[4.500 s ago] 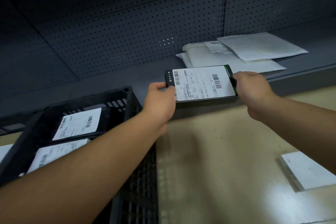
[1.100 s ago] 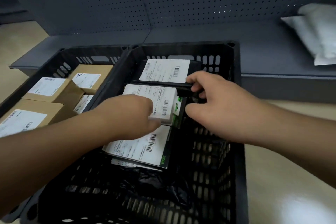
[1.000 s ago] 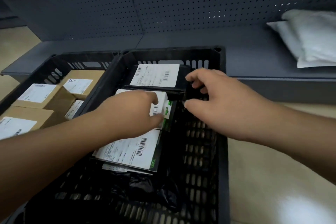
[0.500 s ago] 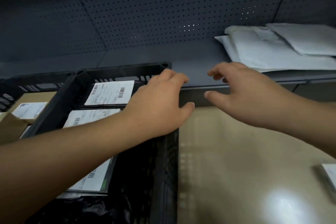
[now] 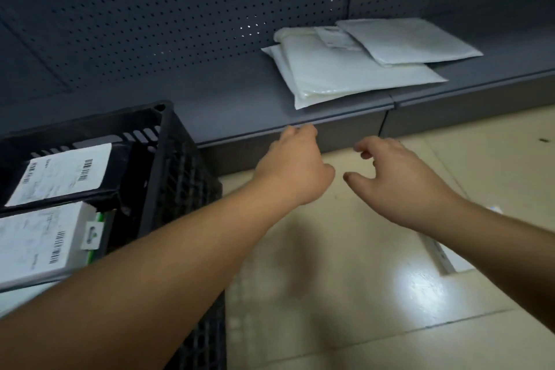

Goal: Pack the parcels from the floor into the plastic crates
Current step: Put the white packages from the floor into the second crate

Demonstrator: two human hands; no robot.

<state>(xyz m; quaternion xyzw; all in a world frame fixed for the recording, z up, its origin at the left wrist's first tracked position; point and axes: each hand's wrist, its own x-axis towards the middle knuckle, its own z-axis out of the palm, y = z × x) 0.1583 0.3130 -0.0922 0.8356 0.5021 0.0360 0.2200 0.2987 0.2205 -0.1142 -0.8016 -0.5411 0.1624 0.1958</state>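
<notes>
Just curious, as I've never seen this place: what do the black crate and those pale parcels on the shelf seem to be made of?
The black crate looks like moulded matte plastic, given its slotted lattice walls. The pale parcels seem to be soft, slightly glossy plastic mailer bags; they sag and wrinkle. The shelf looks like grey painted metal.

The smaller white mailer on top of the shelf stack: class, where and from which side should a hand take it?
Pinch the smaller white mailer at its near edge, coming from the floor side: it lies flat, uppermost on the larger mailers.
</notes>
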